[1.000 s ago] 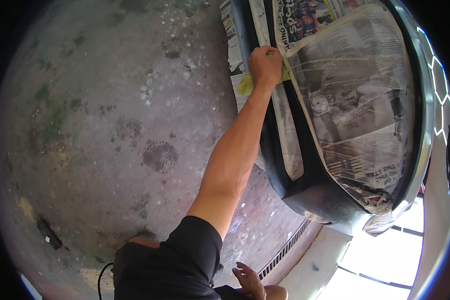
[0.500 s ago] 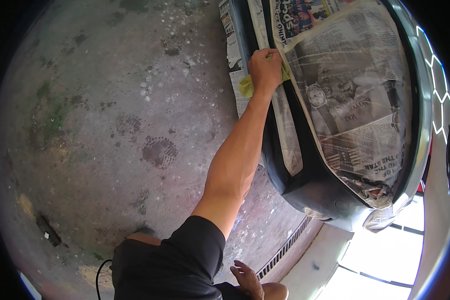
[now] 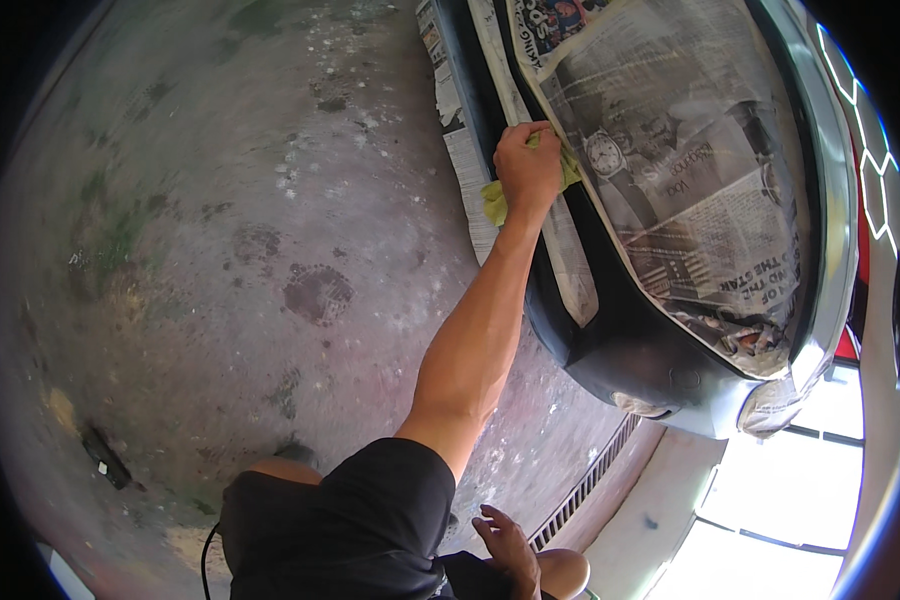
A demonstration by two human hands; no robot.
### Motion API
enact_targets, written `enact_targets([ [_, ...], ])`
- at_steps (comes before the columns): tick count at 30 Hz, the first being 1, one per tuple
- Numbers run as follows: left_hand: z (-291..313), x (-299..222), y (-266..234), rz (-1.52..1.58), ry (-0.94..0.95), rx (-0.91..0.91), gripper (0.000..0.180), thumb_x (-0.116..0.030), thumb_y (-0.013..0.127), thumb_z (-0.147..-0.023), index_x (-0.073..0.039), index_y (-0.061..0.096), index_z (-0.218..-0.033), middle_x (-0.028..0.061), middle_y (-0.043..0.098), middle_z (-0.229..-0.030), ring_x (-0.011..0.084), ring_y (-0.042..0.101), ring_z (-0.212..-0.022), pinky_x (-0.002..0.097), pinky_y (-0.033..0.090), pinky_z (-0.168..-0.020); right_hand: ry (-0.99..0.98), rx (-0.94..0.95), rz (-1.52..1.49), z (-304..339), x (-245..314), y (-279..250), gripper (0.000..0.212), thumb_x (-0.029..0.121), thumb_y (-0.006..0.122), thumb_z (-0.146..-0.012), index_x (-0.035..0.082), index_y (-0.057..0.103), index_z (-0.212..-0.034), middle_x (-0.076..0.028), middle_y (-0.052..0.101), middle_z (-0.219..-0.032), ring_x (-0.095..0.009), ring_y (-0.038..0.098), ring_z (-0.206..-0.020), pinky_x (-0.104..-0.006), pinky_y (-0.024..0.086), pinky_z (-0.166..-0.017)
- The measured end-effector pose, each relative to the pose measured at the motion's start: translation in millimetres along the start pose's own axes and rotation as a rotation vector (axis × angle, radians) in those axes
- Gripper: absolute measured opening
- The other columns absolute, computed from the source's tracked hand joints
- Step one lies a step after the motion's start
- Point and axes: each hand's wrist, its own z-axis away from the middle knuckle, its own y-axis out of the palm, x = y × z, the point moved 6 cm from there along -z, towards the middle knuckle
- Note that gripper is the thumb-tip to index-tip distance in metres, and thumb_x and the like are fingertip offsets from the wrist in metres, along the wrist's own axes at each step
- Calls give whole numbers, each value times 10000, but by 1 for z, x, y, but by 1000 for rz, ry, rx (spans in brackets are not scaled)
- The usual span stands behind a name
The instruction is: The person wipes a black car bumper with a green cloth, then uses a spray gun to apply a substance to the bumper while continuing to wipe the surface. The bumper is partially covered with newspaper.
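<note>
My left hand [image 3: 528, 170] is closed on a yellow-green cloth [image 3: 495, 203], pressing it onto a narrow dark strip of a black, bumper-like car part [image 3: 615, 360]. Folds of the cloth stick out on both sides of the fingers. Newspaper [image 3: 660, 200] held by masking tape covers the large area just right of the hand. A narrower masked band [image 3: 570, 270] runs along the part beneath my wrist. Low in the picture, my right hand [image 3: 506, 545] hangs beside my bent knee, its fingers loosely apart, with nothing seen in it.
More newspaper [image 3: 460, 150] sticks out along the part's left edge. Stained concrete floor [image 3: 220, 330] spreads to the left, where a small black object [image 3: 105, 458] lies. A floor grate [image 3: 590, 480] runs along the wall, near a bright window [image 3: 770, 500].
My left hand has slid the cloth a short way nearer to me along the strip. The whole view has shifted slightly. My right hand stays beside the knee.
</note>
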Motion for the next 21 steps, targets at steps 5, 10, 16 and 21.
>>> enact_targets([
  [5, 34, 5, 2, 50, -12, 11, 253, -154, 761, -962, 28, 855, -1111, 173, 800, -1092, 242, 733, -982, 373, 554, -911, -63, -59, -11, 9, -10, 3, 583, 412, 722, -1093, 1, 675, -1504, -244, 752, -1420, -356, 770, -1253, -448, 607, -1048],
  [10, 86, 9, 6, 110, -107, 72, 271, -141, 741, -989, 61, 826, -1148, 141, 773, -1037, 201, 715, -940, 343, 552, -858, -84, -112, -15, 23, -11, -3, 549, 384, 746, -1077, 11, 693, -1476, -282, 715, -1447, -453, 696, -1338, -496, 568, -1114],
  [16, 155, -6, 11, 152, -100, 98, 271, -125, 719, -999, 95, 791, -1138, 167, 749, -1147, 209, 696, -1037, 358, 543, -952, -126, -164, 3, 35, -14, -25, 548, 377, 749, -1077, 22, 685, -1489, -270, 690, -1491, -457, 663, -1385, -499, 541, -1160],
  [21, 208, -20, 13, 161, -55, 96, 283, -123, 717, -994, 108, 781, -1144, 167, 758, -1138, 196, 710, -990, 349, 557, -915, -261, -241, 71, 40, -9, -53, 539, 352, 765, -1078, 30, 683, -1502, -236, 708, -1488, -366, 743, -1292, -451, 618, -1029],
])
